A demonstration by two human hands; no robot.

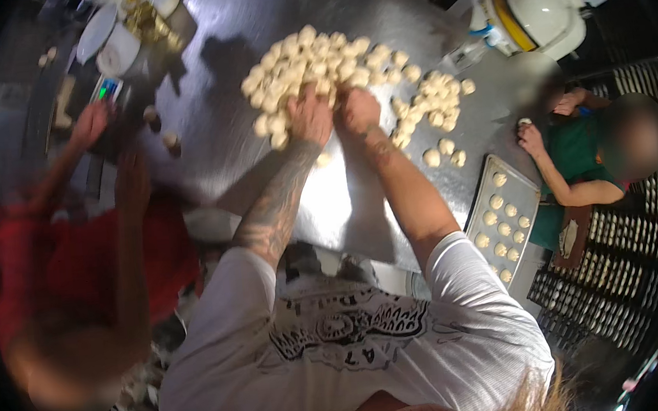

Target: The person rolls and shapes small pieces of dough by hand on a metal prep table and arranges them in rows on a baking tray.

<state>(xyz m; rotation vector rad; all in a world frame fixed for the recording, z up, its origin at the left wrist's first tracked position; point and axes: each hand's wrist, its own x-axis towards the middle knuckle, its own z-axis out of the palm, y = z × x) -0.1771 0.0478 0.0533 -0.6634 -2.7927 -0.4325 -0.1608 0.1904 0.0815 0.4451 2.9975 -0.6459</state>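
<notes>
A large pile of pale dough balls (293, 60) lies on the shiny metal table (199, 146). My left hand (311, 117) rests at the pile's near edge, fingers stretched and a little apart among the balls. Beside it, on the right, my right hand (360, 110) is curled closed against the dough; whatever its fingers hold, if anything, is hidden. A smaller cluster of dough balls (437, 98) spreads to the right of my right hand, with a few loose dough balls (446, 152) nearer me. One more ball lies close to my left wrist.
At right, a baking tray (528, 197) holds rows of shaped dough pieces near a co-worker in a green apron (574, 145). A co-worker in red (92, 265) reaches toward a lit scale (107, 89) at left. White containers (118, 52) stand far left, a white machine (539, 15) far right.
</notes>
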